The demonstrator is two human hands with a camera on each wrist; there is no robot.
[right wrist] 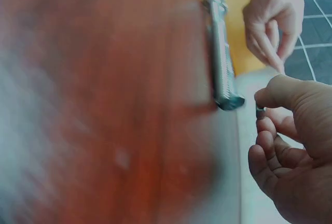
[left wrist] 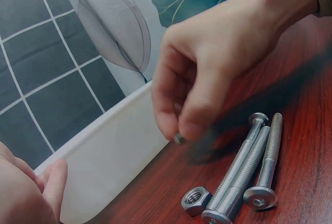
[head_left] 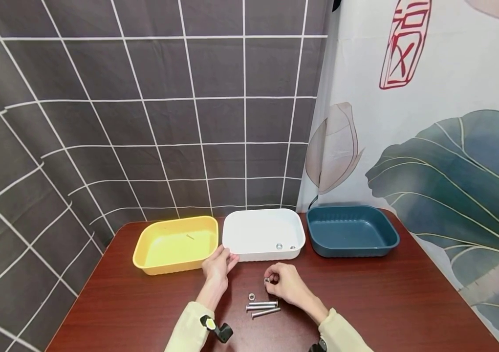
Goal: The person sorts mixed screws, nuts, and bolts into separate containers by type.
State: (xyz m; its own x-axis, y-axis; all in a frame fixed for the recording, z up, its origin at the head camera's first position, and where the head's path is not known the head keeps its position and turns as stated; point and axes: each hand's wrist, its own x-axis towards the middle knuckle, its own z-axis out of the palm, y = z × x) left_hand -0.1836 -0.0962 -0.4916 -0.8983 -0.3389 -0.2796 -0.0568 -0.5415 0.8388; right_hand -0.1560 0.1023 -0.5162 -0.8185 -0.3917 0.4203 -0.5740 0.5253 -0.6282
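Note:
My right hand [head_left: 288, 283] pinches a small metal nut [head_left: 267, 280] between thumb and fingertips, just in front of the white tray [head_left: 258, 255]. In the left wrist view only a bit of that nut [left wrist: 179, 138] shows under the fingertips. At the tray's near left corner, my left hand [head_left: 216, 266] grips the edge, thumb against the outer wall. Three silver bolts [head_left: 263, 307] lie on the table between the forearms, with a hex nut [left wrist: 195, 199] beside them. Inside the white tray, near its front right corner, are two small nuts [head_left: 279, 246].
A yellow tray [head_left: 143, 258] stands left of the white one and holds a small thin piece [head_left: 190, 236]. To the right is a dark blue tray [head_left: 352, 253]. All three line the back of the red-brown table [head_left: 385, 303], before hanging cloths.

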